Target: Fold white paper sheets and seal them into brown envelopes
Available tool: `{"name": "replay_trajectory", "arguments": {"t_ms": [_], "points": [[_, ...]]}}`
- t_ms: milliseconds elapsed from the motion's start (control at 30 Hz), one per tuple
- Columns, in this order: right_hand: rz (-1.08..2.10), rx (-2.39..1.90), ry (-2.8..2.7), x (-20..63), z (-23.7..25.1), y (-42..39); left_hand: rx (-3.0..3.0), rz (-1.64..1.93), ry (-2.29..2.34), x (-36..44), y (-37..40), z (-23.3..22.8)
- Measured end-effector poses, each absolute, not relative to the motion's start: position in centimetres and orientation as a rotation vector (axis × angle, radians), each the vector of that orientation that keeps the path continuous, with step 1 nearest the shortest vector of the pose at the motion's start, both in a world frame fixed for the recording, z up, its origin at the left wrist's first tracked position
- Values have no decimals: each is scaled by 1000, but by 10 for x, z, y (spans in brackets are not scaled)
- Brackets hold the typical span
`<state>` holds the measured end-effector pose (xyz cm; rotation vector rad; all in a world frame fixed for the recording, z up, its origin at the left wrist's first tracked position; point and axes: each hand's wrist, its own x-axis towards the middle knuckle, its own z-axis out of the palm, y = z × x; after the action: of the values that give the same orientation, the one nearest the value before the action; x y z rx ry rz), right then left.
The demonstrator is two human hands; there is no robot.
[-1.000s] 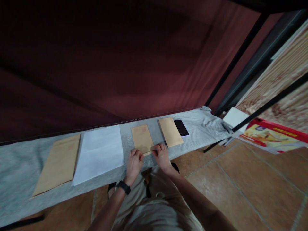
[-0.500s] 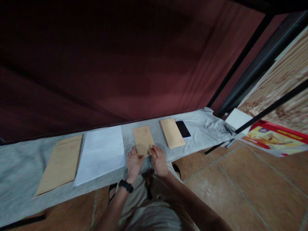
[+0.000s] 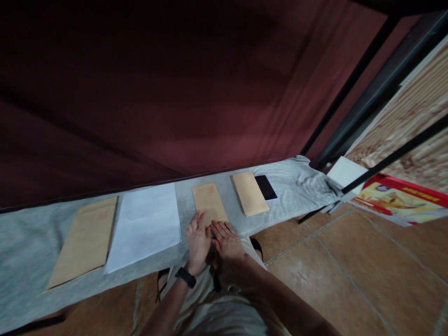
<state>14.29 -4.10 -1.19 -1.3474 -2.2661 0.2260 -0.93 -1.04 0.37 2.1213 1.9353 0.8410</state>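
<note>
A small brown envelope [image 3: 209,205] lay flat on the grey cloth [image 3: 28,242] covering the table, and everything else is placed here from it. The left hand [image 3: 197,240] rested at its near edge with the fingers laid flat and close together, fingertips on the paper. The right hand [image 3: 227,239] sat just beside, at the near right corner, fingers slightly spread and flat; neither hand pinched anything. Left of the envelope lay a white sheet [image 3: 145,223], and beyond that a large brown envelope [image 3: 84,240]. To its right lay a second small envelope [image 3: 249,193], with a dark phone [image 3: 266,187] touching its far side. The envelope looked light, thin and bendable, likely to slide on the cloth and crease if pressed hard. A sound hold would be a pinch at the near edge or a corner, lifted off the cloth first.
</note>
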Motion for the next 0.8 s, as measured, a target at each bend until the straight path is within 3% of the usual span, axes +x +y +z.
{"name": "replay_trajectory", "arguments": {"t_ms": [167,533,800], "points": [[201,-1338,-2272,152,-13,-39,2313,836,1575,-3,-17,-11],[179,-1316,-2205,155,-21,-38,2495,396,1518,30,49,2],[163,-1422,-2188,149,-16,-44,2531,434,1632,23,90,5]]}}
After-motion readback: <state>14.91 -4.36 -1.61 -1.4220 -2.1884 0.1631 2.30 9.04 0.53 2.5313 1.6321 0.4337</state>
